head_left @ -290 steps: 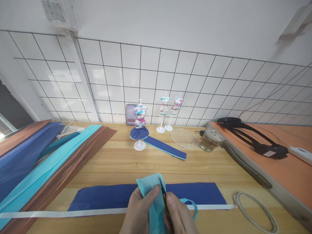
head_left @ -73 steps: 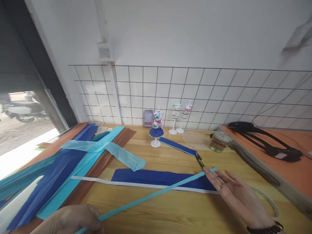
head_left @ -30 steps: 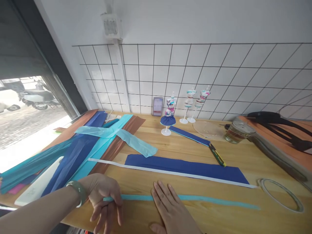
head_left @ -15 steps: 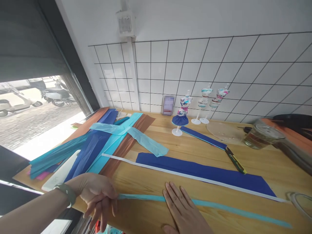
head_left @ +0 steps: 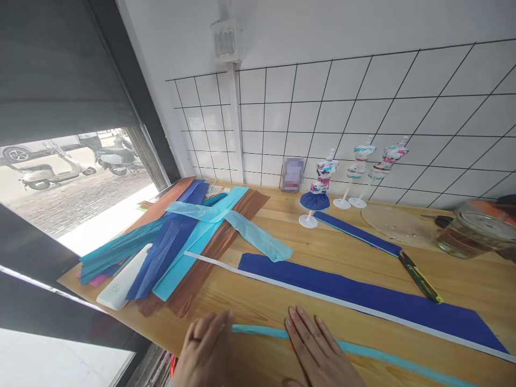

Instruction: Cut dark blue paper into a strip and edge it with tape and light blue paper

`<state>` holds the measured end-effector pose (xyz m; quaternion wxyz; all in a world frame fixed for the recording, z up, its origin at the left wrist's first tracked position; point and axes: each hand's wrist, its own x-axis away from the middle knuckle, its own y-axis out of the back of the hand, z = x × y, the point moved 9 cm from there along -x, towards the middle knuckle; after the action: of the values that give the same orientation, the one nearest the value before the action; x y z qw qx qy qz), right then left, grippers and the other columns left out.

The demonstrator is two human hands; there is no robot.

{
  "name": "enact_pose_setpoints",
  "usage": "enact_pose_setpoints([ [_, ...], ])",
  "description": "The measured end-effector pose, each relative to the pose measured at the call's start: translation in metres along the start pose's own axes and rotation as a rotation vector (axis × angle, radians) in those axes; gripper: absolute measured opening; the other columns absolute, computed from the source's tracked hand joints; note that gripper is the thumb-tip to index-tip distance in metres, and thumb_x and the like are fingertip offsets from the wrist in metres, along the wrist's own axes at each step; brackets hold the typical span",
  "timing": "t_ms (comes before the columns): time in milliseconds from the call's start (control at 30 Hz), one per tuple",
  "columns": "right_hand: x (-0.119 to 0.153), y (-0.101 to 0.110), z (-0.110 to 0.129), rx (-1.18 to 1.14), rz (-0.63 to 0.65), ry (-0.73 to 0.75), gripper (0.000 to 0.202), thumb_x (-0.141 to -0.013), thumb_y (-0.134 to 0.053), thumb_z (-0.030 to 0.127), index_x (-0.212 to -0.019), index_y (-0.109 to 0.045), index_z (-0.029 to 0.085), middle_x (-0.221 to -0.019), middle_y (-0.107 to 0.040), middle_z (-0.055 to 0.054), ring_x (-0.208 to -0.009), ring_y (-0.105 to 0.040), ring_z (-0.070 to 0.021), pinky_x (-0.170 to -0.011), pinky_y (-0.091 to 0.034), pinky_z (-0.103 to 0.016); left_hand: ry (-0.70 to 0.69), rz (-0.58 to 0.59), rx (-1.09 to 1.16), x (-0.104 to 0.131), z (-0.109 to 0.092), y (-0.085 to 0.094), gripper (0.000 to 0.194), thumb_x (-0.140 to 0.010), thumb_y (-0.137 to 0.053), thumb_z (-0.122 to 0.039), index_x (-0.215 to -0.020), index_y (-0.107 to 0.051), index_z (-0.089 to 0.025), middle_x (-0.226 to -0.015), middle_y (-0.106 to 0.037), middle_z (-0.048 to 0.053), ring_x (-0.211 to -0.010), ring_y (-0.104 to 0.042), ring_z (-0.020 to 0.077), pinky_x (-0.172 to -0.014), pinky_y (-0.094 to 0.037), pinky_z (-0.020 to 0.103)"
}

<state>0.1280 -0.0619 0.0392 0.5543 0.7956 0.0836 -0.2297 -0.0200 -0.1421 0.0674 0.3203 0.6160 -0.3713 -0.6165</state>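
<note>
A narrow turquoise crepe paper strip [head_left: 374,352] runs across the front of the wooden table. My right hand [head_left: 318,349] lies flat over it, fingers stretched out and pressing it down. At the strip's left end is my left hand [head_left: 207,349], back upward, fingers curled together at the paper and partly blurred; the exact fingertip contact is hidden. Behind both hands lies a wide navy crepe paper piece [head_left: 342,290], with a narrow white strip [head_left: 306,290] along its near edge that reaches out past its left end.
Overlapping coloured paper strips [head_left: 181,231] and a white board [head_left: 124,279] lie at left. A utility knife [head_left: 419,277] touches a folded navy strip [head_left: 355,231]. Small dress forms [head_left: 318,188] stand by the wall, one skirted in navy. A glass jar [head_left: 475,228] is at right.
My left hand has turned from palm up to back up and moved right along the strip's end. My right hand stays flat on the strip. The view has shifted left.
</note>
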Motion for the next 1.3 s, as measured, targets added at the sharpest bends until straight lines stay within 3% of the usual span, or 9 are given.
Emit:
enact_pose_setpoints([
  [100,0.0,-0.001,0.0,0.001,0.004,0.006,0.069,-0.086,-0.04,0.05,-0.136,-0.03,0.005,-0.123,-0.056,-0.014,-0.114,-0.047,-0.0259,-0.091,-0.032,-0.039,0.279,-0.021,-0.012,0.016,0.045,0.003,0.029,-0.083,-0.05,-0.026,-0.111,-0.056,-0.019,-0.097,-0.065,0.008,-0.087,-0.058,0.0219,-0.07,-0.048,0.032],
  [200,0.0,-0.002,0.0,0.008,-0.006,0.013,0.069,-0.085,-0.042,0.047,-0.137,-0.028,0.005,-0.123,-0.056,-0.014,-0.114,-0.048,-0.0264,-0.091,-0.032,-0.04,0.314,0.045,0.126,0.015,0.063,0.001,0.021,-0.084,-0.051,-0.031,-0.101,-0.061,-0.023,-0.091,-0.064,0.005,-0.083,-0.058,0.019,-0.068,-0.049,0.028],
  [367,0.001,-0.002,0.001,0.014,-0.016,0.021,0.07,-0.085,-0.042,0.049,-0.139,-0.026,0.007,-0.124,-0.055,-0.012,-0.111,-0.051,-0.0258,-0.089,-0.036,-0.038,0.246,0.194,0.265,0.001,0.051,-0.011,0.017,-0.087,-0.047,-0.023,-0.086,-0.064,-0.024,-0.083,-0.06,0.003,-0.077,-0.055,0.0168,-0.067,-0.045,0.028],
  [533,-0.002,-0.002,0.003,0.04,0.012,0.041,0.072,-0.084,-0.043,0.049,-0.138,-0.026,0.005,-0.122,-0.056,-0.013,-0.106,-0.056,-0.0267,-0.083,-0.043,-0.039,0.113,0.187,0.269,-0.002,0.04,-0.014,0.026,-0.092,-0.036,-0.02,-0.079,-0.059,-0.018,-0.078,-0.059,0.004,-0.074,-0.051,0.0162,-0.067,-0.043,0.03],
  [733,-0.015,0.008,0.002,0.051,0.032,0.1,0.054,-0.084,-0.043,0.051,-0.114,-0.058,0.009,-0.112,-0.062,-0.013,-0.095,-0.063,-0.0271,-0.069,-0.055,-0.034,0.066,0.25,0.147,0.004,0.039,-0.018,0.02,-0.089,-0.038,-0.012,-0.081,-0.055,-0.019,-0.078,-0.055,0.003,-0.073,-0.049,0.0162,-0.065,-0.042,0.028],
  [833,-0.029,0.015,-0.003,-0.017,0.072,0.062,0.048,-0.085,-0.045,0.047,-0.108,-0.063,0.009,-0.109,-0.064,-0.011,-0.091,-0.065,-0.0267,-0.067,-0.056,-0.033,0.028,0.286,0.077,0.001,0.034,-0.015,0.022,-0.085,-0.035,-0.007,-0.081,-0.055,-0.018,-0.072,-0.053,0.004,-0.065,-0.047,0.0166,-0.056,-0.041,0.028],
  [967,-0.054,0.019,-0.009,-0.311,0.166,-0.09,0.038,-0.089,-0.044,0.038,-0.113,-0.061,0.013,-0.113,-0.063,-0.006,-0.099,-0.061,-0.0224,-0.077,-0.054,-0.028,-0.084,0.196,0.097,-0.01,0.022,0.005,0.028,-0.086,-0.031,-0.004,-0.088,-0.055,-0.017,-0.074,-0.058,0.005,-0.069,-0.053,0.0171,-0.06,-0.044,0.029],
  [1133,-0.083,0.005,-0.019,-0.911,0.3,-0.459,0.031,-0.089,-0.044,0.033,-0.111,-0.06,0.019,-0.111,-0.064,-0.005,-0.103,-0.057,-0.0199,-0.088,-0.044,-0.027,-0.181,0.067,0.22,-0.031,0.009,0.023,0.021,-0.087,-0.038,-0.008,-0.102,-0.052,-0.015,-0.09,-0.064,0.009,-0.083,-0.058,0.0178,-0.073,-0.046,0.029],
  [1300,-0.09,-0.011,-0.022,-1.36,0.399,-0.671,0.026,-0.086,-0.047,0.036,-0.085,-0.065,0.017,-0.07,-0.062,0.001,-0.064,-0.054,-0.0137,-0.057,-0.041,-0.021,-0.042,0.039,0.435,-0.064,0.012,0.016,0.022,-0.083,-0.04,-0.004,-0.089,-0.055,-0.019,-0.077,-0.064,0.002,-0.072,-0.058,0.0135,-0.063,-0.045,0.024],
])
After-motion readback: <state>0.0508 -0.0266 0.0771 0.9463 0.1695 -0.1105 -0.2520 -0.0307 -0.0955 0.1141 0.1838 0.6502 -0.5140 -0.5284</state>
